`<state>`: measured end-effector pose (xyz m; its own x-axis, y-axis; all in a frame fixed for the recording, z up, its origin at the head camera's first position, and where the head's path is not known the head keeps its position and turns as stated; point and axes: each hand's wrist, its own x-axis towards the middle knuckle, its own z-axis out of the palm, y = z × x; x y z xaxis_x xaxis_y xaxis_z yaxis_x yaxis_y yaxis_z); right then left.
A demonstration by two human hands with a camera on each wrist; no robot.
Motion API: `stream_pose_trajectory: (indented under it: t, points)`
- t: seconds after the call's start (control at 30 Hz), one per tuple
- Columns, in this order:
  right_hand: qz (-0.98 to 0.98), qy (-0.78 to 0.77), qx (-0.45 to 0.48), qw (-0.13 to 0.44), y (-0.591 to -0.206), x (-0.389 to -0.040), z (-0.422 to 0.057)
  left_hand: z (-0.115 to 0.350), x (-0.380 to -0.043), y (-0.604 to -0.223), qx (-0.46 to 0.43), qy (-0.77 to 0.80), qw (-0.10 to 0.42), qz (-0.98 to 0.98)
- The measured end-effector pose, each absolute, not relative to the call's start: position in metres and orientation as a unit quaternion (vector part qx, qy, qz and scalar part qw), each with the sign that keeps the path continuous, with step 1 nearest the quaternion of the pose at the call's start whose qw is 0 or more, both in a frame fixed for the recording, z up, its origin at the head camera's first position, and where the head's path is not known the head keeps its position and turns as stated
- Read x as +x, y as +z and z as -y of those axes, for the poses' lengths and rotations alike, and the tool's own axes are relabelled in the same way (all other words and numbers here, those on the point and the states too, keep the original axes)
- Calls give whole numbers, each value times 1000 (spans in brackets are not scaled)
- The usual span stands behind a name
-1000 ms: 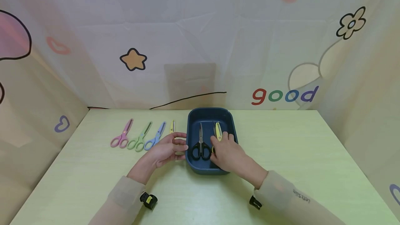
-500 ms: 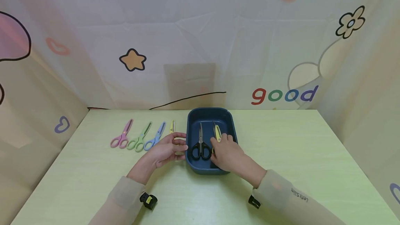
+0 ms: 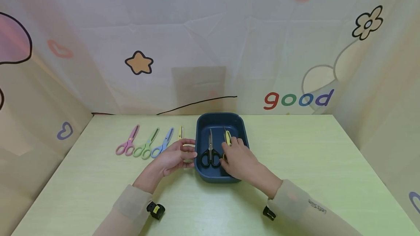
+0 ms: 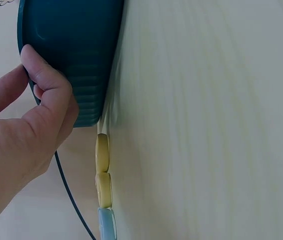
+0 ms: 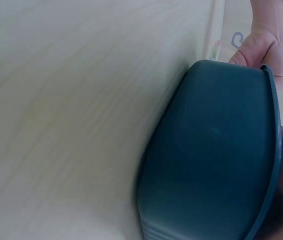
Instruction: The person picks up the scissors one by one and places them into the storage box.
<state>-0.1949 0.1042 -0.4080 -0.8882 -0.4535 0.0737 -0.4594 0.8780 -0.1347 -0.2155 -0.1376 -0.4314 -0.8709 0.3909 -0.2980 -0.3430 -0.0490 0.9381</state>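
A dark blue bin (image 3: 222, 180) stands at the table's middle, towards the back. Black-handled scissors (image 3: 211, 152) lie in its left half, blades pointing away. My right hand (image 3: 241, 159) reaches into the right half and holds yellow scissors (image 3: 228, 137); the yellow blade and a dark tip show past its fingers, the handles mostly hidden. My left hand (image 3: 175, 157) has its fingertips and thumb against the bin's left wall near the rim; the left wrist view shows this fingertip contact (image 4: 46, 95) close up. In the right wrist view the bin hides my right hand's fingers.
Left of the bin lie pink scissors (image 3: 128, 141), green scissors (image 3: 146, 145), blue scissors (image 3: 164, 143) and a second yellow pair (image 3: 181, 133), partly behind my left hand. A printed curtain (image 3: 210, 46) closes off the table's back and sides.
My right hand dips slightly forward in the bin and its fingers shift over the yellow scissors, whose tip has swung a little to the left. My left hand stays at the bin's wall.
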Motion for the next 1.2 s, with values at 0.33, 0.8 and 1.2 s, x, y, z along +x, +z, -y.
stream_pose_trajectory:
  t: [0.33, 0.8, 1.2]
  points:
    - [949, 139, 255, 119, -405, -200, -120, 138, -215, -430, 26, 729, 253, -635]
    - [923, 348, 136, 88, -417, -221, -170, 137, -215, -432, 23, 726, 256, -638]
    - [840, 526, 60, -120, -413, -223, -185, 138, -216, -431, 22, 727, 259, -635]
